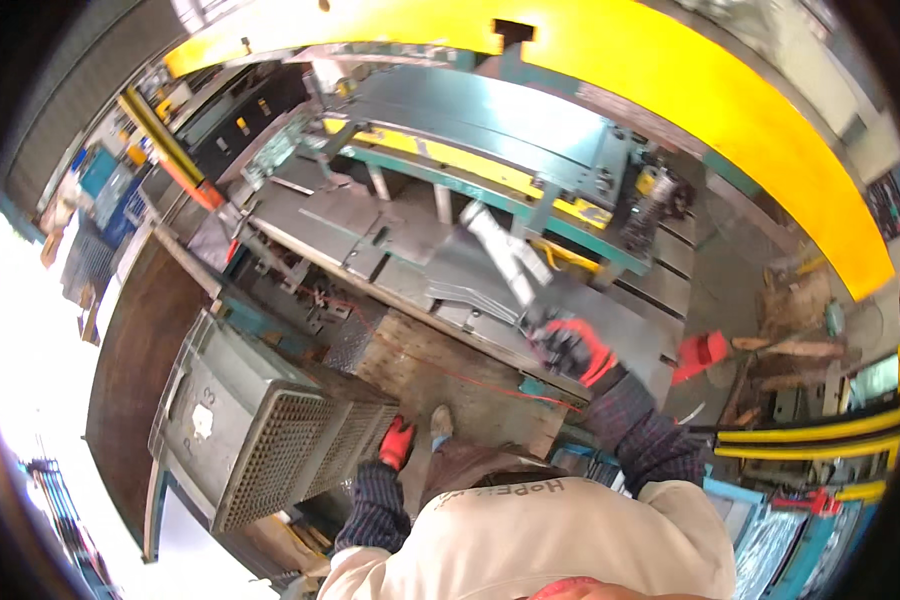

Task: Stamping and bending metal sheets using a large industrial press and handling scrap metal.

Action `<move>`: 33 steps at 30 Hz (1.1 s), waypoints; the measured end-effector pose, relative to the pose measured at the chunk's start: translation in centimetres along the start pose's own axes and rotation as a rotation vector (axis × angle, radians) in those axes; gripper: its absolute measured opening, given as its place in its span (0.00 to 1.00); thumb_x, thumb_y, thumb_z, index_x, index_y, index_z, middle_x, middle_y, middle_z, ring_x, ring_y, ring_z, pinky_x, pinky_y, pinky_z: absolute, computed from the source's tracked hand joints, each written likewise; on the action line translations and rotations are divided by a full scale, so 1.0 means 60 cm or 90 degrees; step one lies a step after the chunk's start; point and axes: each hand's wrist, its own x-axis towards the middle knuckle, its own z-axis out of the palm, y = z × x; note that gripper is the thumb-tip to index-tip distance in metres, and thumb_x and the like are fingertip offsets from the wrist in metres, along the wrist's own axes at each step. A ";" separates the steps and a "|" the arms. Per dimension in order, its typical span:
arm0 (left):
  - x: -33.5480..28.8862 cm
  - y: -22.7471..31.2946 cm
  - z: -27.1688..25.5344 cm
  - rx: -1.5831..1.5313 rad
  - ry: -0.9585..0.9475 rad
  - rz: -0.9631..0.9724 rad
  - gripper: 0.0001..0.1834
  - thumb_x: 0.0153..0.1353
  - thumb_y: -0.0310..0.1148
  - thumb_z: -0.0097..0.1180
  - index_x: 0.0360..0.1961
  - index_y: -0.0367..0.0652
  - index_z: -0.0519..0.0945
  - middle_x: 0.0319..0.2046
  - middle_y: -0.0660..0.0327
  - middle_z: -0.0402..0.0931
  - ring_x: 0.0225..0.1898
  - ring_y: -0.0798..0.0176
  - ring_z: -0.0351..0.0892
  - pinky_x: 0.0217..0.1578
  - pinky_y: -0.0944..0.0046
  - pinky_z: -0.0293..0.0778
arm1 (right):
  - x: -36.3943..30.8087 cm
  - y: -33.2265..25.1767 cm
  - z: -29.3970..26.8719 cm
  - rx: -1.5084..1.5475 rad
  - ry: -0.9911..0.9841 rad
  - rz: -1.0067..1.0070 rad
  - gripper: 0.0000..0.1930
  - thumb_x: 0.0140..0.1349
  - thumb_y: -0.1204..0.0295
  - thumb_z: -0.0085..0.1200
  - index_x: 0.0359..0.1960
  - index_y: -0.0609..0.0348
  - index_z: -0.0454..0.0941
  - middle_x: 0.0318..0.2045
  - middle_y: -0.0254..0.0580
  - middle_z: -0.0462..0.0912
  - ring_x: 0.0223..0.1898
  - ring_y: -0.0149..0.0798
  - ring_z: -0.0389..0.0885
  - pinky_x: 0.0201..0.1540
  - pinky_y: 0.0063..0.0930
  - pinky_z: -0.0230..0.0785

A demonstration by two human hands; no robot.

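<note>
Right hand (575,350), red-and-black glove, over near edge of machine bed (340,235), right of mid-length. Pale metal strip (505,250) runs from beside the glove up and left toward the green-and-yellow die frame (450,160); strip and glove both blurred. Fingers not clear, can't tell if clamped on the strip or just against it. Grey sheets (475,292), edges layered, lie at the near edge, just left of this hand; grey surface continues under and right of it.

Left hand (397,443), red glove, low, off the bed, just beside the grey crate (270,450) with grid-patterned wall. Fingers look bunched; grip unclear, can't tell if touching the crate.

Die frame sits along the far side of the bed, big smooth plate (490,105) on top. Slots cut into bed's right end. Yellow curved beam (710,80) arches above. Red object (700,357) off right end, near right forearm. Wooden boards (450,370) below near edge, orange cord (500,385) across them, one shoe (441,420) beside left hand. Yellow-and-black bars (810,437) far right.
</note>
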 end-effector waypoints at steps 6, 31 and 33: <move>-0.205 -0.145 0.226 -0.382 -0.178 -0.256 0.13 0.46 0.37 0.44 0.32 0.40 0.69 0.31 0.49 0.70 0.29 0.52 0.72 0.29 0.55 0.68 | -0.075 0.279 -0.101 -0.109 0.123 0.165 0.12 0.45 0.69 0.50 0.31 0.61 0.69 0.14 0.36 0.68 0.14 0.31 0.67 0.11 0.25 0.61; -0.074 -0.290 0.143 -0.131 -0.238 -0.137 0.17 0.47 0.46 0.40 0.28 0.45 0.72 0.28 0.52 0.71 0.28 0.51 0.72 0.26 0.54 0.66 | -0.186 0.715 -0.397 -0.752 0.254 0.164 0.11 0.47 0.66 0.43 0.25 0.60 0.72 0.25 0.45 0.75 0.26 0.37 0.74 0.30 0.28 0.66; 0.009 -0.222 0.142 -0.238 -0.248 -0.250 0.23 0.44 0.54 0.40 0.22 0.44 0.73 0.21 0.56 0.70 0.21 0.58 0.67 0.21 0.60 0.61 | -0.212 0.774 -0.531 -0.779 0.192 0.202 0.18 0.49 0.60 0.40 0.34 0.62 0.70 0.28 0.46 0.74 0.30 0.41 0.74 0.36 0.32 0.65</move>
